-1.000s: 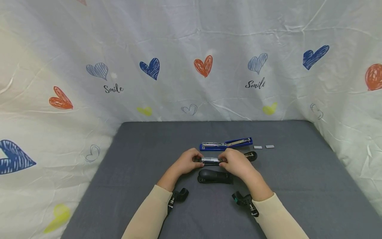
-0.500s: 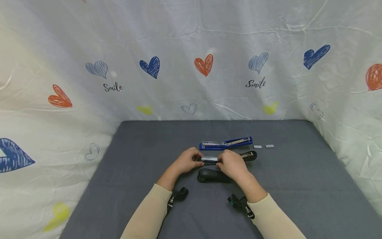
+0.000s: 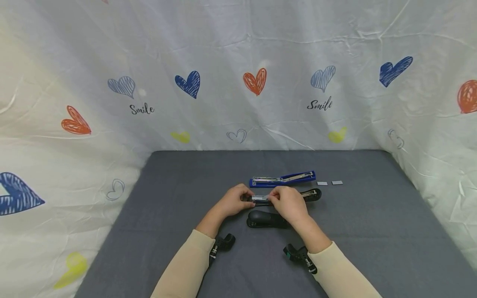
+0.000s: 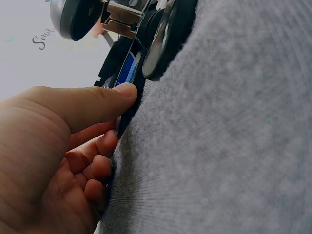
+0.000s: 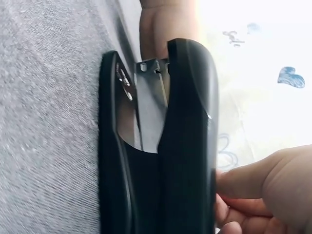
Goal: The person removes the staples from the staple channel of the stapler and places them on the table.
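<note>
A black stapler (image 3: 312, 194) lies swung open on the grey cloth, its silver staple tray (image 3: 259, 198) showing between my hands. My left hand (image 3: 234, 201) pinches the stapler's left end; in the left wrist view the thumb (image 4: 124, 92) presses on its black body. My right hand (image 3: 290, 203) has thumb and fingers curled at the tray's right part. Whether a staple strip is between those fingertips is hidden. Nearer me rests a second black stapler (image 3: 264, 219), folded together. In the right wrist view this black stapler (image 5: 187, 141) covers the right fingertips.
Just behind the open black stapler is a blue stapler (image 3: 266, 182), also swung open. Two small staple strips (image 3: 322, 183) lie to its right. A white curtain (image 3: 223, 62) printed with hearts hangs behind the far table edge.
My right hand has slid a little to the left along the tray, uncovering more of the stapler's right end. The left hand holds its place.
</note>
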Motion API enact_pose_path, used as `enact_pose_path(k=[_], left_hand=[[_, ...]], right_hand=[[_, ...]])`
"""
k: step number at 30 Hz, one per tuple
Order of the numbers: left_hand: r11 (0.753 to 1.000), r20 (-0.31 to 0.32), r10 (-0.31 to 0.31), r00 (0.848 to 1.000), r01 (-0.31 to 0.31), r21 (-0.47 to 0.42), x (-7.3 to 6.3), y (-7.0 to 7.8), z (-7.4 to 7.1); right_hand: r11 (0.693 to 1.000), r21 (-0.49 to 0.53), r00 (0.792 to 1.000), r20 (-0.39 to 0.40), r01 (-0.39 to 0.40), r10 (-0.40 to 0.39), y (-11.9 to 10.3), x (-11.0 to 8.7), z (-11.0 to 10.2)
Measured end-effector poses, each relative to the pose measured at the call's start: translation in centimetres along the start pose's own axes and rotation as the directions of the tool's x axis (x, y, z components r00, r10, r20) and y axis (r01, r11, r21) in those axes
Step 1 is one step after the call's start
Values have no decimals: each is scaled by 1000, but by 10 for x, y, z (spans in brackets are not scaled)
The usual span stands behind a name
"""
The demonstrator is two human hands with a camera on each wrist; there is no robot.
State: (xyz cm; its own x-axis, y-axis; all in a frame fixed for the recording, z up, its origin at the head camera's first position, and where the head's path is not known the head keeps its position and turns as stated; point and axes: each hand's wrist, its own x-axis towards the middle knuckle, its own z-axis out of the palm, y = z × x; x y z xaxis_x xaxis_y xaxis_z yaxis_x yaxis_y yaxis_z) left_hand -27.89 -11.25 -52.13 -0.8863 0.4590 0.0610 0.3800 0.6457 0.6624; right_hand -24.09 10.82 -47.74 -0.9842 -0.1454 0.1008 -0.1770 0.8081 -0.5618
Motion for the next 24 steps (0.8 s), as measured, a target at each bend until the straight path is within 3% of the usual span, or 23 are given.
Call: enact_pose_path(k=[7, 14, 24], left_hand=[[1000, 5, -17, 1000, 17, -3, -1, 2, -1], [1000, 6, -13, 1000, 13, -21, -1, 2, -2], [1000, 13, -21, 1000, 21, -15, 0, 1, -1]], right_hand=[[996, 89, 999, -52, -2, 6, -1, 1, 5], [999, 50, 1000, 2, 0, 0, -1, 2, 2], [997, 79, 1000, -19, 17, -16, 1, 2, -10]])
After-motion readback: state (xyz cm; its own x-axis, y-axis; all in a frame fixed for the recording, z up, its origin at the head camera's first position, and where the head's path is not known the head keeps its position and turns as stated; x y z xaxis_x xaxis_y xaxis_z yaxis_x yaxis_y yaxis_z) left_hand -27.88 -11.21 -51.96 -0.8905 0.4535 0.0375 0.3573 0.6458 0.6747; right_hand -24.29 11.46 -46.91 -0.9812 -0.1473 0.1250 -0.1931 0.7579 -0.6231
